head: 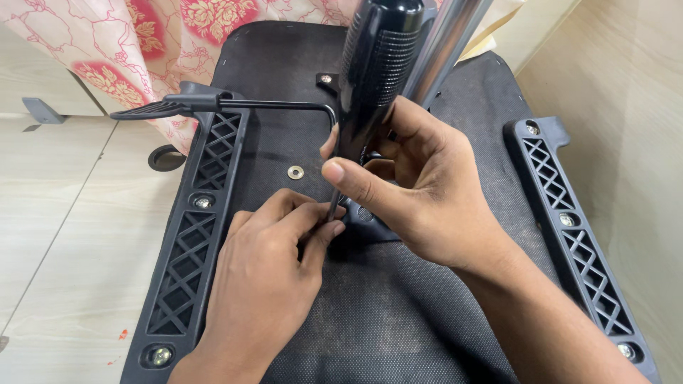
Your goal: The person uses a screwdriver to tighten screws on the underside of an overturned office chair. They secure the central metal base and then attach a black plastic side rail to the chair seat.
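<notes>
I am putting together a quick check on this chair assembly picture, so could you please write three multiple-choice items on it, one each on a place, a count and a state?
1. Where does the loose washer lie?
A. on the black seat underside
B. on the floor
C. on the flowered cloth

2. How many latticed black brackets are on the seat underside?
A. one
B. two
C. four

3. What is the right hand doing?
A. resting flat
B. gripping the black ribbed handle
C. holding the cloth

Answers:
1 A, it sits on the dark panel above the left hand.
2 B, left bracket and right bracket.
3 B, its fingers wrap the ribbed handle.
</notes>
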